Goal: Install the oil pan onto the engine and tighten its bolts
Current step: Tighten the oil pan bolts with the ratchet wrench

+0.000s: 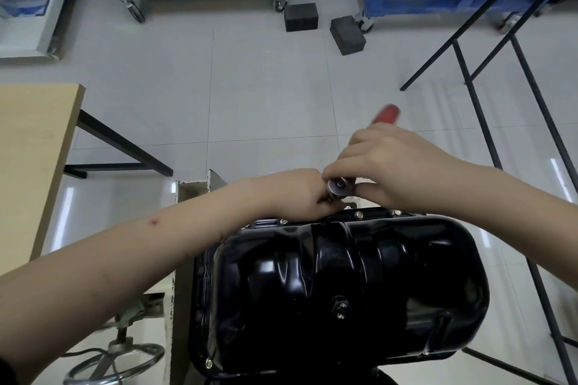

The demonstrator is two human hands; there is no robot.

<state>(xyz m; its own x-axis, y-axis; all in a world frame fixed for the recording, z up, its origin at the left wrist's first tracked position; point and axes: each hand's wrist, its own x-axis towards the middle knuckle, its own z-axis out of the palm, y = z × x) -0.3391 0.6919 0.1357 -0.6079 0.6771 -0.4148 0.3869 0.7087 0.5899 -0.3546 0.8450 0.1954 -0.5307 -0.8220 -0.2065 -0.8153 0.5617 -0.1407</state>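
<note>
A glossy black oil pan (341,287) fills the lower middle of the view, lying bottom-up directly below and nearer than both hands, which meet at its far rim. Small bolts (359,214) stand along that far flange, just beneath the hands; more bolts sit on the pan's left edge, well below the left hand. A dark drain plug (341,306) sits in the pan's middle, well below both hands.

The right hand (391,166) is clenched around a ratchet wrench (339,186), its round metal head showing between the two hands and its red handle (387,112) poking out blurred above the knuckles. The left hand (297,194) reaches in from the left, fingers curled down against the wrench head and the pan's rim; what they pinch is hidden.

Left of the left forearm stands a wooden tabletop (34,147). Below that forearm is a metal handwheel (112,359). Beyond the hands, two black blocks (347,34) rest on the pale floor.
</note>
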